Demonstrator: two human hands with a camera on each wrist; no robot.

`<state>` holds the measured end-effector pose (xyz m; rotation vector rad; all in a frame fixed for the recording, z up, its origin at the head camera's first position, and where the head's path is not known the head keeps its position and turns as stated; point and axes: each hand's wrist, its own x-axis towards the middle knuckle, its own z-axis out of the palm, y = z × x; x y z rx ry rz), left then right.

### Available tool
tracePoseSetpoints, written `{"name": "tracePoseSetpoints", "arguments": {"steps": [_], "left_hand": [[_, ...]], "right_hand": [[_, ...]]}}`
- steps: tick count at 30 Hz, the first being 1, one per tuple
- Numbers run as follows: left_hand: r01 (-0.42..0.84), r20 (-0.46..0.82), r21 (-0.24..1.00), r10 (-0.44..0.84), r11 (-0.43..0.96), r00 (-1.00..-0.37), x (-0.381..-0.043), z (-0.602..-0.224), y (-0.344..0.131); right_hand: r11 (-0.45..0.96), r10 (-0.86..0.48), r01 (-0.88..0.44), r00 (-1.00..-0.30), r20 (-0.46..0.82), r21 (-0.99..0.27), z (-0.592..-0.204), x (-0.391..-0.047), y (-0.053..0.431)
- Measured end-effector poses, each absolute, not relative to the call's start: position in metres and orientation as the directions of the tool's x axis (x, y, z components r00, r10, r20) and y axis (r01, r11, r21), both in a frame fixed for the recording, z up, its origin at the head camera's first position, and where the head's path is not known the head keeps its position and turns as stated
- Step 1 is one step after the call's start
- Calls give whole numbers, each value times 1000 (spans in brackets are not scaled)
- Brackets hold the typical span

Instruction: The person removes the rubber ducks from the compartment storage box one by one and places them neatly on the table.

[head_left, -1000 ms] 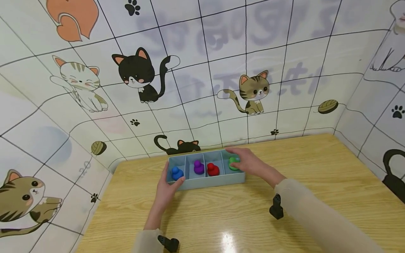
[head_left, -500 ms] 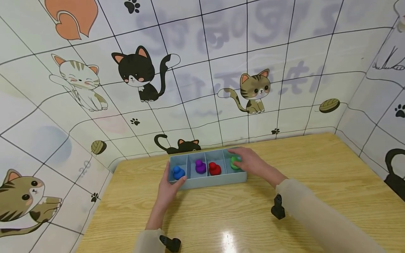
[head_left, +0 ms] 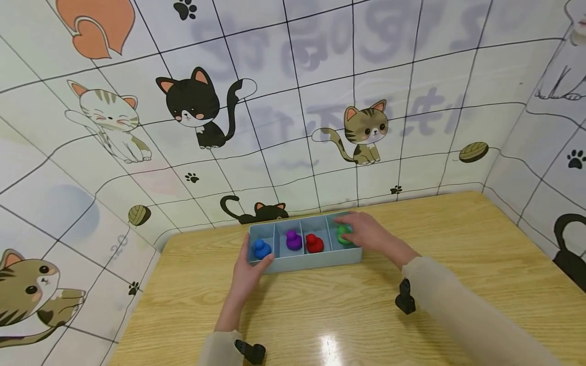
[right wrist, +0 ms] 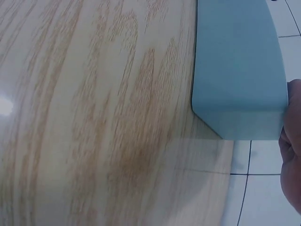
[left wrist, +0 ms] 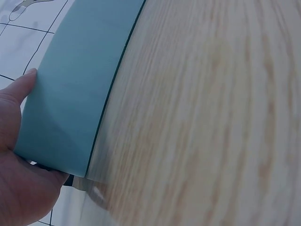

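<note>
A pale blue box [head_left: 302, 262] with divided compartments lies on the table. It holds a blue duck [head_left: 262, 249], a purple duck [head_left: 294, 240], a red duck [head_left: 314, 243] and a green duck [head_left: 343, 235], one per compartment. My left hand [head_left: 244, 272] grips the box's left end, thumb at the front rim; the left wrist view shows the hand [left wrist: 21, 160] against the end wall. Over the right end curves my right hand [head_left: 368, 234], fingertips by the back rim and thumb overlapping the green duck. The right wrist view has only part of that hand [right wrist: 292, 146].
The wood-grain table [head_left: 348, 305] extends in front of the box and to both sides. A white wall covering [head_left: 284, 168] with printed cats and black grid lines rises close behind it. Black cameras sit on both wrists, including the left wrist camera [head_left: 251, 352].
The box and its ducks have shifted slightly right along the table, with both hands moving along. The hands keep about the same pose.
</note>
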<state>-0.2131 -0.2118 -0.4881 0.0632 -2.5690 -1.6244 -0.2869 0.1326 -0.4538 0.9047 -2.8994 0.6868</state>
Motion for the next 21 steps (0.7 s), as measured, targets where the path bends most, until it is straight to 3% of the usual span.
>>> {"name": "tracePoseSetpoints", "arguments": {"steps": [6,14,21], "left_hand": [[16,60,898,-87,440,-994,-212,-487,-212],[16,61,898,-89,439,-994,-213,-488,-212],[-28,14,917,-102,398,-995,-215,-488,-210]], "right_hand": [[765,-574,-584,-809,123,-273,-449,-286,127],[711,-572,-583,-805,159,-393,-455,-287,130],[748,-583,-582,-806,101,-320,-448,-287,126]]}}
